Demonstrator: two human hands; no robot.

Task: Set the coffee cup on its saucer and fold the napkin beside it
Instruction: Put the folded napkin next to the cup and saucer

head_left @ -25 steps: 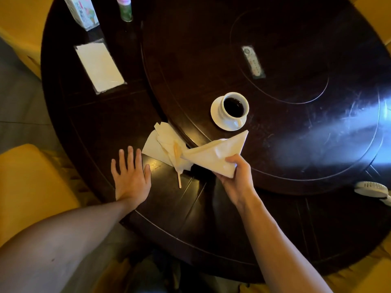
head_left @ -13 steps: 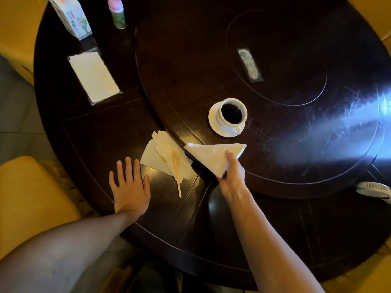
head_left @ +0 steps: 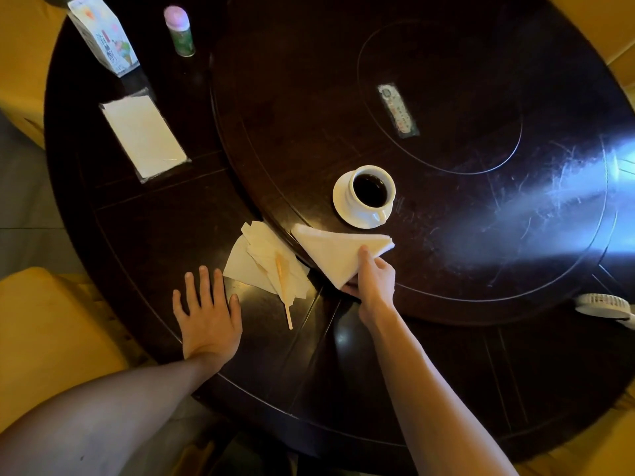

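Currently the coffee cup (head_left: 371,190) sits on its saucer (head_left: 343,204) on the raised turntable (head_left: 446,166), so step one reads as complete. My right hand (head_left: 376,281) pinches the near corner of the folded napkin (head_left: 338,250), a triangle lying just beside the saucer with its point over the turntable's edge. My left hand (head_left: 208,319) rests flat on the table (head_left: 154,242), fingers spread, holding nothing, near the loose napkins (head_left: 261,266) and wooden stirrer (head_left: 284,292). In my judgement, placement is in hand; next I should release the corner and confirm the fold holds.
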